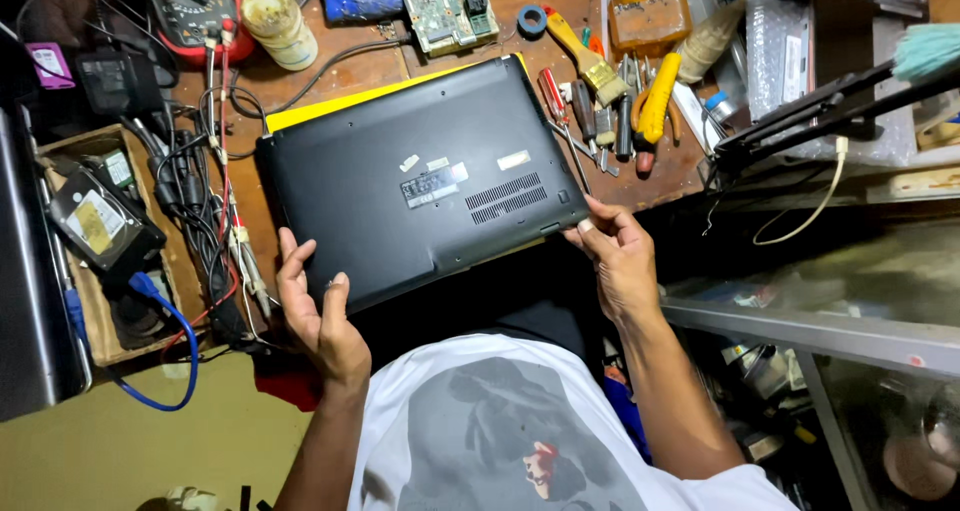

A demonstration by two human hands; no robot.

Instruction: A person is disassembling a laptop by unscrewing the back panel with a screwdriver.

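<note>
A black laptop (420,181) lies upside down on a yellow sheet (330,103) on the wooden bench, its underside with vents and stickers facing up. My left hand (318,316) grips its near left edge, fingers curled over the rim. At the near right corner, my right hand (618,253) holds the edge with thumb and fingertips on the case.
Screwdrivers (560,101), a paintbrush (585,56), yellow-handled pliers (655,96) and a circuit board (440,11) lie behind and right of the laptop. A multimeter (190,11), tangled cables (195,201) and a hard drive (95,221) crowd the left. A black lamp arm (820,111) juts in on the right.
</note>
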